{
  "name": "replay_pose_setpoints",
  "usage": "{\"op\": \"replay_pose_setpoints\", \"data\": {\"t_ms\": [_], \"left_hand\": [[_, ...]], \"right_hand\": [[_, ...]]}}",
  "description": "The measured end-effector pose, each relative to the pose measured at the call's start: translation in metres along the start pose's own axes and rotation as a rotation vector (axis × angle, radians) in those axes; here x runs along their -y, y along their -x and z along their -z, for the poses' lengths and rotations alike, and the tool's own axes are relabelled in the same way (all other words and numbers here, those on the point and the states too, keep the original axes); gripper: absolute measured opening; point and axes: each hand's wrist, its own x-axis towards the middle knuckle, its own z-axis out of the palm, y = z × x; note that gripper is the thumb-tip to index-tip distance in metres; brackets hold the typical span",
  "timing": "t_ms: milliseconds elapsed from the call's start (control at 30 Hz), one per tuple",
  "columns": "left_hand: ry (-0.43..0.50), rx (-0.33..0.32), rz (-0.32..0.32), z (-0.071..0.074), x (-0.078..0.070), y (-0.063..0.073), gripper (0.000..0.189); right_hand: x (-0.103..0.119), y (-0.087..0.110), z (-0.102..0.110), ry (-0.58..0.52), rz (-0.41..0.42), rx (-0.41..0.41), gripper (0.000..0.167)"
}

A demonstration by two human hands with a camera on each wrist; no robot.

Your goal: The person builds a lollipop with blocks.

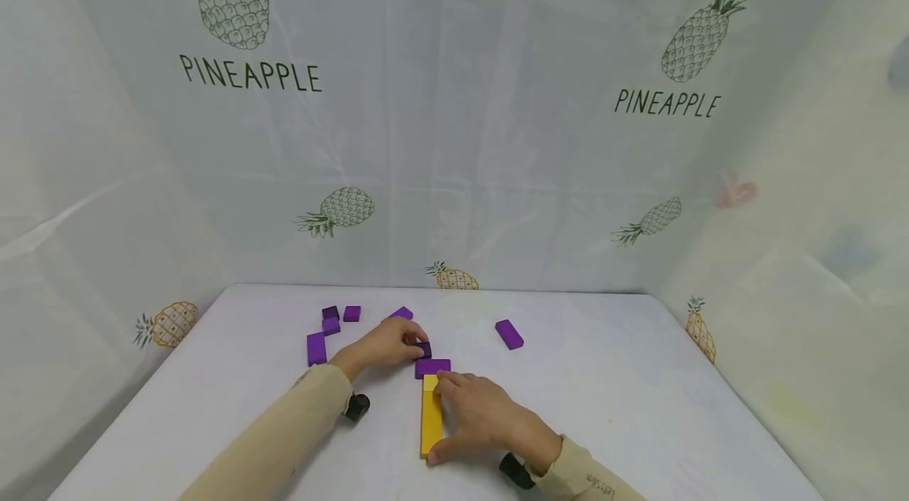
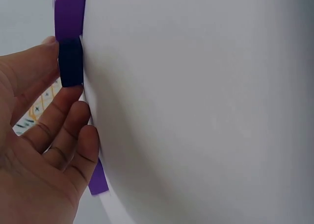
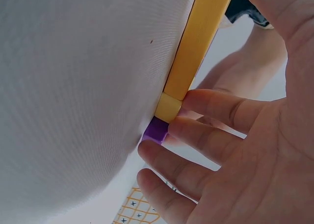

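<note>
Head view alone shows left hand (image 1: 383,345) pinching dark purple block (image 1: 424,349).

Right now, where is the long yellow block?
In the head view the long yellow block lies near the table's front middle, under the right hand, its far end against a purple block.

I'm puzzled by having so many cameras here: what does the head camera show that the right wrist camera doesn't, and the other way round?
Only the head view shows the whole table, the left hand pinching a small dark purple block, loose purple blocks such as the one lying apart on the right, and the pineapple-print curtain. Only the right wrist view shows, close up, the fingers touching the yellow block's end. Both show the right hand, the long yellow block and the purple block at its far end.
</note>
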Motion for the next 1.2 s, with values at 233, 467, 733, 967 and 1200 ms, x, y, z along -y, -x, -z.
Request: {"op": "replay_pose_setpoints", "data": {"t_ms": [233, 467, 733, 967, 1200], "left_hand": [[0.043, 0.018, 0.001, -0.009, -0.009, -0.009, 0.018], [0.054, 0.021, 0.007, -0.015, -0.010, -0.016, 0.018], [0.044, 0.030, 0.010, -0.018, -0.014, -0.019, 0.016], [0.059, 0.031, 0.010, -0.018, -0.018, -0.018, 0.016], [0.071, 0.036, 0.011, -0.018, -0.021, -0.017, 0.016]], "right_hand": [[-0.001, 0.000, -0.001, -0.003, 0.005, -0.002, 0.092], [0.000, 0.000, 0.001, 0.006, 0.008, -0.006, 0.091], [0.001, 0.002, 0.003, -0.005, 0.008, -0.001, 0.090], [0.001, 0.002, 0.003, -0.004, 0.028, -0.017, 0.089], [0.001, 0.001, 0.002, -0.002, 0.009, -0.008, 0.091]]}}
